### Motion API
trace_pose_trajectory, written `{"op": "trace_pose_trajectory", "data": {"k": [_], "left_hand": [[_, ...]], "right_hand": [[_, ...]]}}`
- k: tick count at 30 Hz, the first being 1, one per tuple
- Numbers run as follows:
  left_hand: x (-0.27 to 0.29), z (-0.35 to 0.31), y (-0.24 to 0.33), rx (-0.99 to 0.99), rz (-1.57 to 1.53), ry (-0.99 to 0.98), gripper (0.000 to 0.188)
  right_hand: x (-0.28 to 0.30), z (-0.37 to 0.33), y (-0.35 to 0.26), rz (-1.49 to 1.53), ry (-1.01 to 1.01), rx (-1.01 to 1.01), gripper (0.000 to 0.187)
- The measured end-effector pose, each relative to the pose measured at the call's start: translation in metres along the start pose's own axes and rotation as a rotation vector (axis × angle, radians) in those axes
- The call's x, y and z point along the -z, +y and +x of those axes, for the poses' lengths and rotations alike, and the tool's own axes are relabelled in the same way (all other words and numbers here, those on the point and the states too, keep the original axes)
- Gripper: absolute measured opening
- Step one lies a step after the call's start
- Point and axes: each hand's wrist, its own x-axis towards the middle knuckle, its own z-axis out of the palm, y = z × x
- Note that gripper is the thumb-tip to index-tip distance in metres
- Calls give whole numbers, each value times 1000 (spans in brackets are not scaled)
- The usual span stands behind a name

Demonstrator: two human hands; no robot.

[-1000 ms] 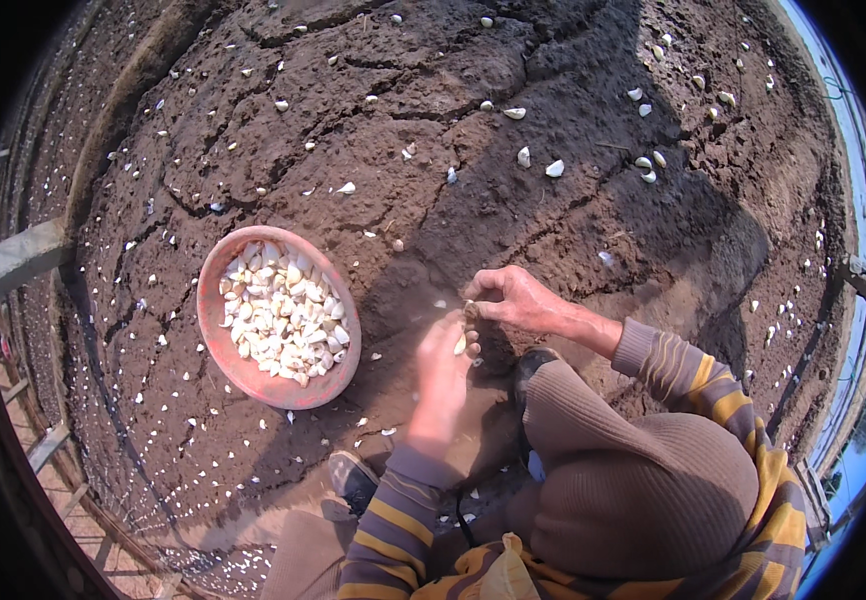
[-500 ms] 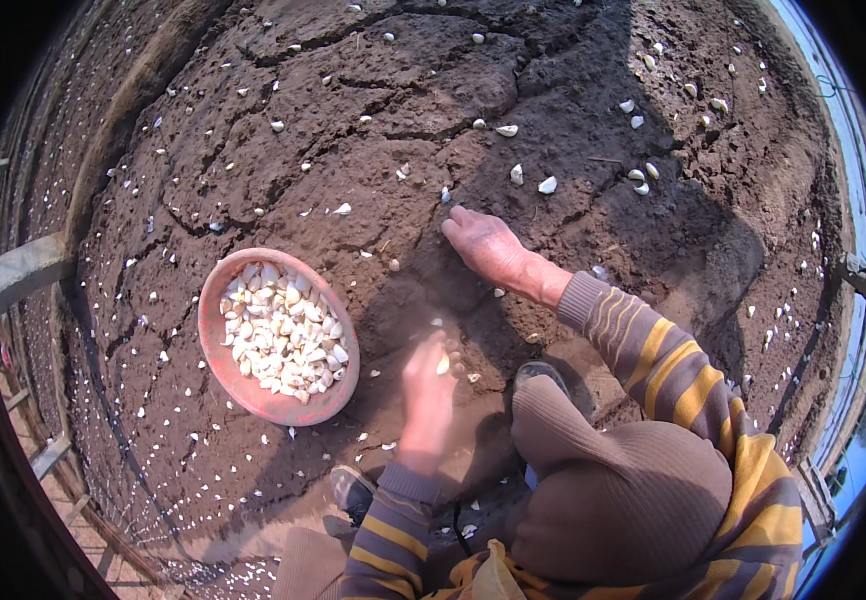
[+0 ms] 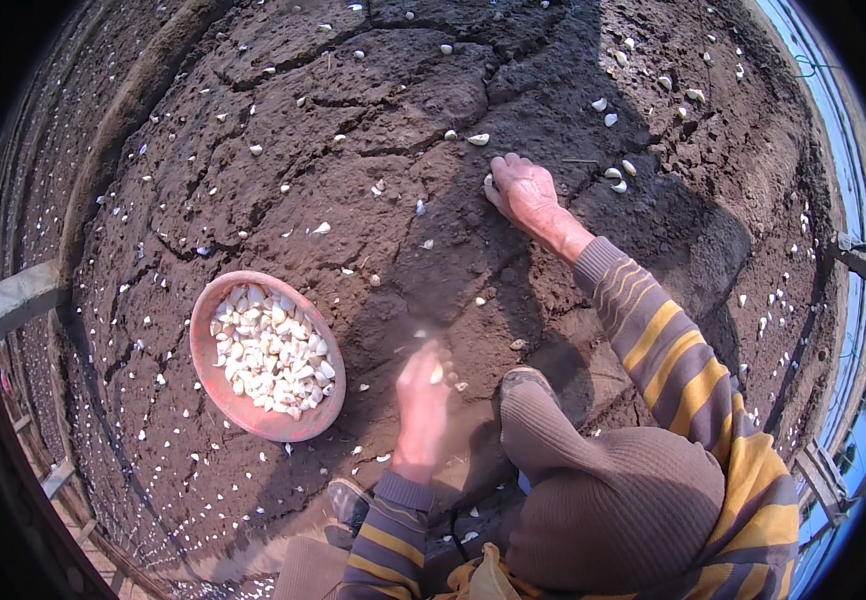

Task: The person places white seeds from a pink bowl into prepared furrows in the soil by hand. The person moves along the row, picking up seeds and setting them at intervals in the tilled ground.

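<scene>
Head view, sole view. Bowl point(image 3: 225, 396), pink, oval in outline, set on brown, cracked soil point(image 3: 403, 270); landmark for all entries below. Garlic cloves point(image 3: 275, 350), pale, unsorted, heaped inside the bowl. Scattered cloves point(image 3: 479, 139), singly or in small groups, out on the soil on every side of the bowl; closest together beyond its lower left. Left hand point(image 3: 422, 400), blurred, just right of the bowl, fingers curled around a clove point(image 3: 437, 374); any more within, cannot tell. Right hand point(image 3: 528, 190), farther off, up and right of the bowl, fingers drawn narrow and down at the soil, close beside a lying clove; anything pinched beneath, hidden, cannot tell. Extent, by judgement: partway. Done: soil widely dotted with cloves all round the bowl. Left: ample heap still in the bowl, plus at least one clove in the left hand.
</scene>
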Motion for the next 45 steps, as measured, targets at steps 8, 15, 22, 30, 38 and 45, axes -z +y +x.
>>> {"op": "trace_pose_trajectory", "data": {"k": [8,15,22,30,38,45], "left_hand": [[-18,1,10,29,-6,10,24],[-31,5,6,99,89,6,32],[-36,7,7,105,131,-18,34],[-38,6,9,112,99,14,32],[-32,8,5,90,80,3,34],[-31,-1,11,84,123,31,34]], "right_hand": [[73,-25,13,463,-358,-199,25],[80,-156,64,431,-564,-159,26],[66,-182,57,384,-511,-126,25],[57,-184,50,289,-423,-150,14],[53,-181,33,102,-365,128,14],[60,-78,25,176,-137,29,20]]}}
